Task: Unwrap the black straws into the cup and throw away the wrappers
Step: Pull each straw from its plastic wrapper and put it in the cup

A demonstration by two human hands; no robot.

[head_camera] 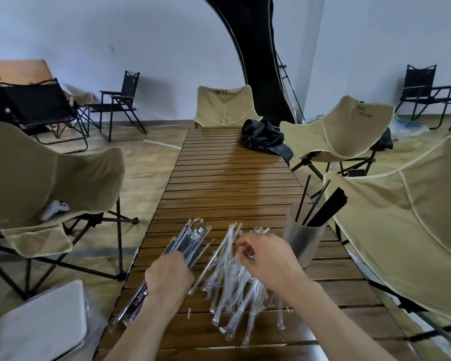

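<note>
Slatted table [219,178] bare toward 12 o'clock past the black bag [264,138]. Left hand [168,274] fingers curled round the wrapped straws [186,241] near the 9 o'clock edge. Right hand [266,252] pinches a wrapper above the empty wrappers [232,285]. Cup [303,238] with black straws [323,207] stands at 3 o'clock, tan chair [414,230] just beside.

A long slatted wooden desk [219,178] ran toward a pale wall [141,35]. Beige folding chairs [50,173] flanked it on a wood-patterned floor [146,162]. Black folding chairs [120,100] stood near the wall, beside a dark curved fabric panel [255,61].
</note>
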